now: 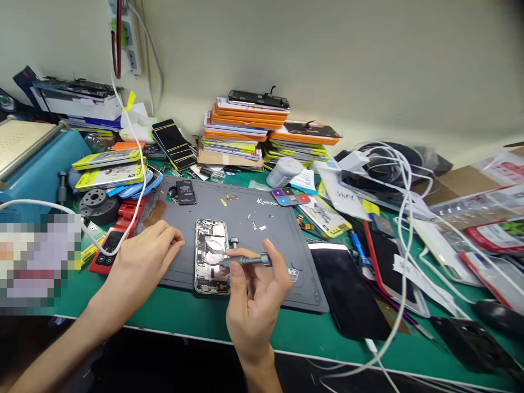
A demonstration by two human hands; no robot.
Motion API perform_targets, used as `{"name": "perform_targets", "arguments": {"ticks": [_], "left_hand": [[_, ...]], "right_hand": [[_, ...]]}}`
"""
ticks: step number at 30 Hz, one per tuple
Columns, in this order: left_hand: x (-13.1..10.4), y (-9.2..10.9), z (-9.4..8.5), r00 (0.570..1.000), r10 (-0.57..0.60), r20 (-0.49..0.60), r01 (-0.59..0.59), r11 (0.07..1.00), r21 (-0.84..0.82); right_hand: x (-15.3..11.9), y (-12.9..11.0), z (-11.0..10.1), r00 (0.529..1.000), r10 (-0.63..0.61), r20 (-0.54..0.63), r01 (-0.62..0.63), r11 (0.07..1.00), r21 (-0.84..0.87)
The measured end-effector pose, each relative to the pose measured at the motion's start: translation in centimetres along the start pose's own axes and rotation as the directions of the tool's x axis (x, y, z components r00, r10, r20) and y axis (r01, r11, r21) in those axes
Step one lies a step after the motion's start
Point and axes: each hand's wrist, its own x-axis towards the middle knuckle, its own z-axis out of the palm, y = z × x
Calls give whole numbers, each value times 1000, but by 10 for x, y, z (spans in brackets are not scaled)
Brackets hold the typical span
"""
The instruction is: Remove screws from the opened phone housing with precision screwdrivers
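An opened phone body with its inner parts exposed lies on the grey work mat. My right hand grips a dark grey screwdriver between thumb and fingers, its shaft pointing left over the phone. To the left of the phone, my left hand hovers over or rests on the mat with its fingers bent together; what is between the fingertips, if anything, is too small to tell. A black battery lies at the mat's upper left, and small metal pieces are scattered right of the phone.
A red device and a round grey holder stand on the left. Stacked orange and white boxes are at the back. At the right are a black tablet, loose white cables and a white jar.
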Motion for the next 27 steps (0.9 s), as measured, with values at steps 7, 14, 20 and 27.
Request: {"name": "perform_targets", "arguments": {"ticks": [7, 14, 20, 27], "left_hand": [[26, -19, 10, 995, 14, 103, -20, 998, 53], [32, -35, 7, 989, 83, 121, -84, 996, -4], [29, -40, 11, 989, 123, 86, -120, 992, -40], [25, -35, 8, 995, 101, 28, -98, 992, -76]], "right_hand": [[-1, 0, -1, 1000, -10, 22, 9, 1000, 10], [1, 0, -3, 1000, -13, 20, 13, 1000, 21], [2, 0, -3, 1000, -2, 19, 1, 1000, 30], [5, -6, -2, 1000, 10, -21, -9, 999, 37]]}}
